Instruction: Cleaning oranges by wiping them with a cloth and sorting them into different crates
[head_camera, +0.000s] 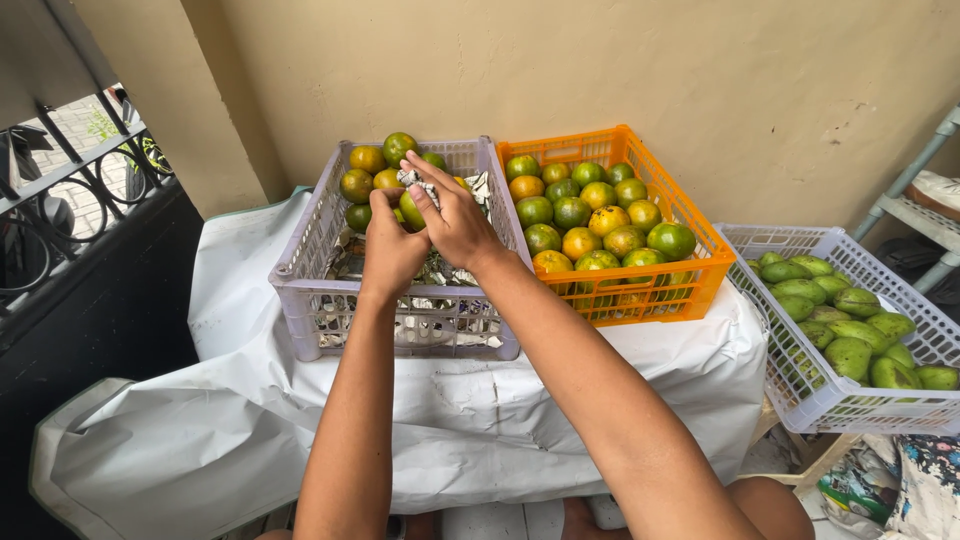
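Note:
Both my hands are over a lilac plastic crate (300, 270) lined with crumpled newspaper. My left hand (390, 250) and my right hand (455, 215) together hold one green orange (411, 210) with a scrap of paper (412, 180) against it. A small pile of green and orange-coloured oranges (362, 172) lies at the crate's far end. Just to the right stands an orange plastic crate (690, 265) filled with the same kind of fruit (590, 215).
The two crates rest on a surface covered with a white sheet (240, 280). A white basket (800, 385) of green mangoes (850, 320) stands lower at the right, by a pale shelf frame (915, 185). A black metal railing (80, 190) is at the left; a beige wall behind.

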